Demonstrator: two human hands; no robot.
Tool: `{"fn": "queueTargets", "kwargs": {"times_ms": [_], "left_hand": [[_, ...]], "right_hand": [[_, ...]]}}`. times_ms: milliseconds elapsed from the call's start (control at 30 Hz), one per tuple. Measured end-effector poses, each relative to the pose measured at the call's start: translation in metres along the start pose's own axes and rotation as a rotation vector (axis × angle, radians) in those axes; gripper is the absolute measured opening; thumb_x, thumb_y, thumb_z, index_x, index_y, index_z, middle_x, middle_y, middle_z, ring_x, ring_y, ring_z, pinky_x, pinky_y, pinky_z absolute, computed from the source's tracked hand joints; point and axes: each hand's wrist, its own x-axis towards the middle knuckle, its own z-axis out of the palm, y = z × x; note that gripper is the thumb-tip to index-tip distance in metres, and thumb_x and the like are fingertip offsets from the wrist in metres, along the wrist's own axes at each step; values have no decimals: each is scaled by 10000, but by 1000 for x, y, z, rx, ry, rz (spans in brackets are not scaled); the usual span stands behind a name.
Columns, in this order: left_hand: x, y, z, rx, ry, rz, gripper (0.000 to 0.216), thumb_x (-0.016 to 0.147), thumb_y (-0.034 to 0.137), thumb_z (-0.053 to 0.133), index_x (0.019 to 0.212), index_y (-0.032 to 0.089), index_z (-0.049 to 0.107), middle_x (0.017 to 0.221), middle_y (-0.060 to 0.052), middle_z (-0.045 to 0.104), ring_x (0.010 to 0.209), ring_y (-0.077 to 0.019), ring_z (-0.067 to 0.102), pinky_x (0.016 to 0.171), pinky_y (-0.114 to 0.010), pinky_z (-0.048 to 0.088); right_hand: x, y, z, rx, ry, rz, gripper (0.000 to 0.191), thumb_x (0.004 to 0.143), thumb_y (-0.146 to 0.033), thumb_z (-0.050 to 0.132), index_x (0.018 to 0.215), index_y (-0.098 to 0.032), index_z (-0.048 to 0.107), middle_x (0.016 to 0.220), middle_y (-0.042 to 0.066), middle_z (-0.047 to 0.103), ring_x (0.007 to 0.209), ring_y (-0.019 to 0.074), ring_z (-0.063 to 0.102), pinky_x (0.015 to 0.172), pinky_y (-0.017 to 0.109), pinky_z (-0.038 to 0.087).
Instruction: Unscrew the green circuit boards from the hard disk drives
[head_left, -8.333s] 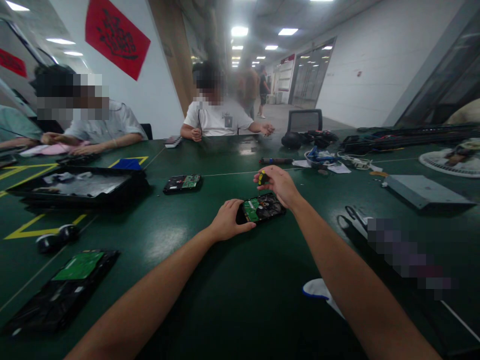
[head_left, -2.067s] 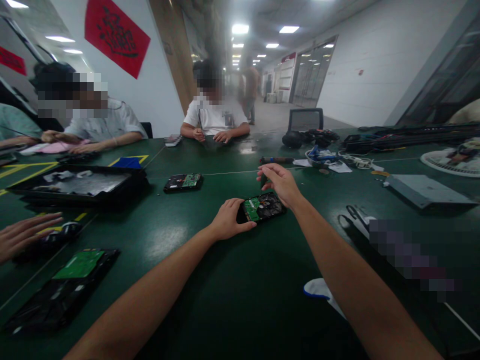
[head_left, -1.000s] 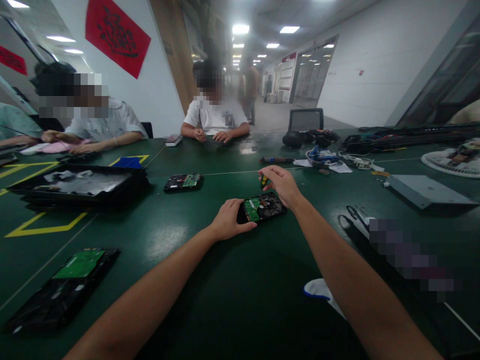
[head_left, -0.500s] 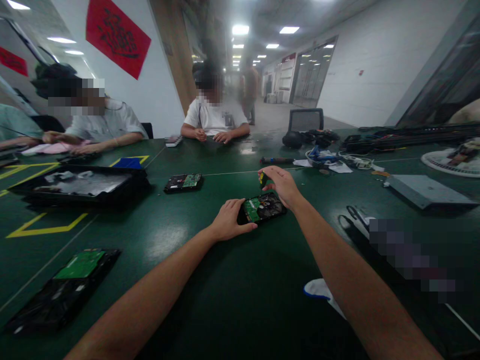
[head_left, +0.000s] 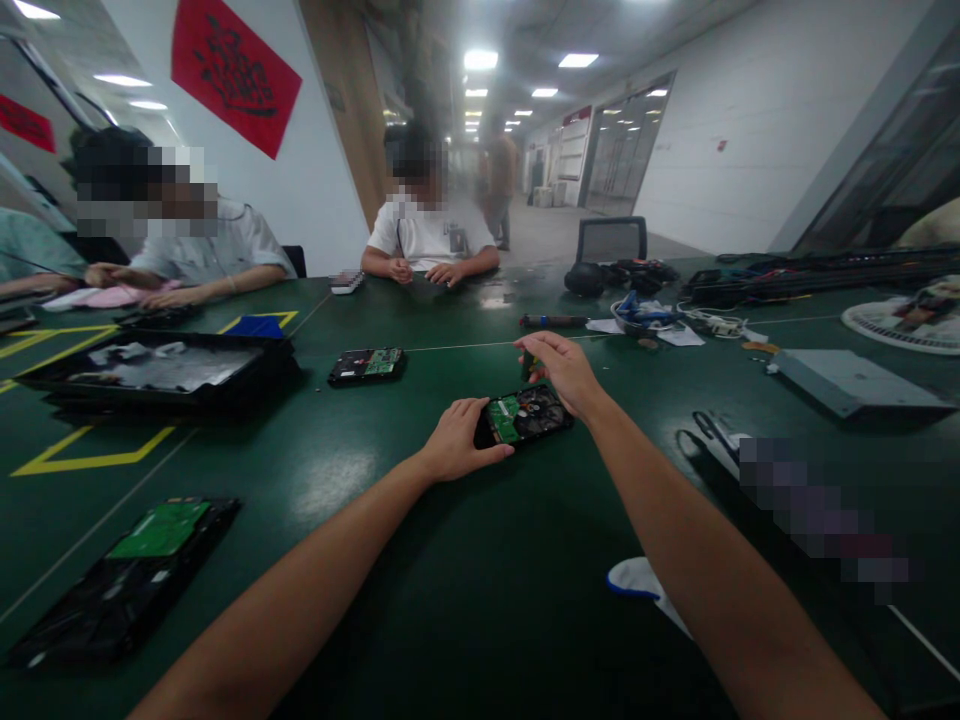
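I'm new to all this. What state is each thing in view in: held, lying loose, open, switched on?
Left hand: gripping the middle drive's left end
Middle drive: held, green board facing up
Right hand: fingers closed on a small tool
Small tool: held, tip unclear
Near-left drive: lying untouched, board up
Far drive: lying untouched, board up
Black tray: open-topped, white pieces inside
Ceiling light: on

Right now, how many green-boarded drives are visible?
3: one drive gripped by the left hand, one at near left, one right of the black tray. Others may be hidden.
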Motion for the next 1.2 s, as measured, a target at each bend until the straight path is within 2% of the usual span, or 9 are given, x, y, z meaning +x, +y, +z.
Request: {"fn": "queueTargets", "kwargs": {"times_ms": [133,267,400,500,700,867,967,1067,1200], "left_hand": [[0,-1,1,0,8,5,941,794,739,686,1492,150,457,1428,-188,564,1352,-370,503,1154,-541,401],[0,-1,1,-2,7,-1,945,792,745,684,1490,147,462,1424,-188,567,1349,-371,505,1150,-541,405],[0,0,0,-2,4,-1,960,788,757,678,1487,136,465,1424,-194,565,1353,-369,501,1154,-534,407],[0,1,-1,-5,8,2,949,789,755,677,1486,144,470,1421,-190,568,1351,-368,505,1156,-535,408],[0,0,1,-1,1,-1,962,785,755,683,1492,139,467,1433,-192,561,1356,-367,498,1155,-535,406],[0,1,-1,-20,3,10,977,800,727,691,1558,187,396,1486,-173,526,1387,-365,474,1164,-543,389],[0,1,-2,-31,-8,40,941,819,695,694,1583,253,369,1520,-140,506,1402,-357,465,1163,-536,389],[1,0,-2,-26,-26,58,862,835,677,691,1561,302,416,1536,-121,495,1410,-359,462,1164,-549,381],[1,0,-3,-26,-35,63,784,838,654,706,1519,332,487,1532,-113,497,1402,-365,472,1157,-570,380]], "right_hand": [[-2,-2,2,68,-2,22,274,833,-468,746,890,-202,716,935,55,713,864,185,679,557,235,549],[-4,-6,2,163,-34,55,283,885,-461,672,975,-197,721,975,70,714,904,198,690,661,300,604],[-3,-8,-1,65,-31,35,291,865,-459,685,1010,-214,744,982,58,704,880,180,659,586,246,557],[-3,-6,0,-2,-9,13,276,838,-468,715,941,-213,744,952,44,701,801,154,627,543,225,521],[-4,-1,5,69,3,22,312,810,-474,774,905,-208,644,951,52,715,870,186,688,582,252,566],[-1,2,4,25,-12,-38,378,859,-552,721,1059,-235,675,973,44,696,892,187,696,580,249,580],[0,5,4,-27,-23,-102,416,888,-560,691,1148,-236,682,987,53,687,912,197,695,642,289,619],[-1,7,5,-105,12,-177,451,899,-549,680,1244,-264,620,1020,50,683,937,211,701,652,309,631],[-7,4,6,-256,95,-232,413,890,-547,686,1192,-292,567,1072,49,688,949,232,708,559,272,572]]}}
